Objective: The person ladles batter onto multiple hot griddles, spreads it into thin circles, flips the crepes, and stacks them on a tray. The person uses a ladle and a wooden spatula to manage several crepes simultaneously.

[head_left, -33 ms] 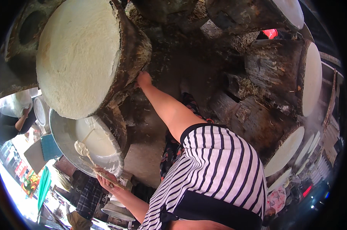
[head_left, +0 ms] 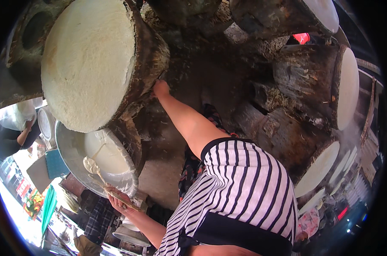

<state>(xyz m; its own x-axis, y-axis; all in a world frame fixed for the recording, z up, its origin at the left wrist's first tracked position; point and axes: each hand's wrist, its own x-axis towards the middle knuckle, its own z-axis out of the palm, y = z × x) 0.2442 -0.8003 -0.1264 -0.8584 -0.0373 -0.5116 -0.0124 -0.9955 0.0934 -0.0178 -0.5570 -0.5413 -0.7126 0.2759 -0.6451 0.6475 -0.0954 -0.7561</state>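
Probably light and stiff, the pale, long wooden ladle suited the left hand clasping its shaft; whether the right hand gripped anything was unclear.

Tan ladle; cream batter; grey basin; black-striped white shirt

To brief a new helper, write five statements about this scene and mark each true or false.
1. The wide silver metal basin holds a smooth, pale mixture. True.
2. The left hand grips a light-brown, long-handled ladle. True.
3. The ladle's head is clean. False: pale mixture coats it.
4. The right hand is inside the basin. False: it is at the side of a large, dark, rough-sided drum.
5. The drum's round top is cream-coloured. True.
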